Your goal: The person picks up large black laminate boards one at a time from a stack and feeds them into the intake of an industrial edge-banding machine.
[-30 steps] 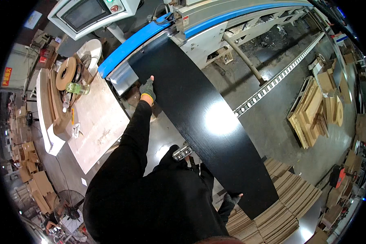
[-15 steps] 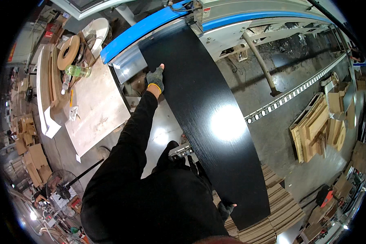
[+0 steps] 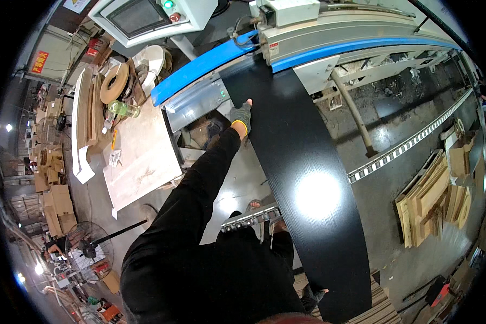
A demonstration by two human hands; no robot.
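Observation:
A long black board with a wood-grain surface stretches from the machine at the far side to the lower right. My left hand, in a grey glove with a yellow cuff and bare thumb tip, grips its left edge near the far end. The thumb lies on top; the other fingers are mostly hidden. At the near end, my right hand holds the left edge, also gloved, its thumb over the top and its fingers largely out of sight. The board's far end meets the machine's blue-edged beam.
A pale worktable at left carries a tape roll and a green bottle. A control screen stands beyond. Stacked boards lie beneath the near end. A roller rail, wood pile and fan stand around.
The view has tilted, so the surroundings sit lower and farther right, and more of the control screen shows. Both hands keep their hold on the board.

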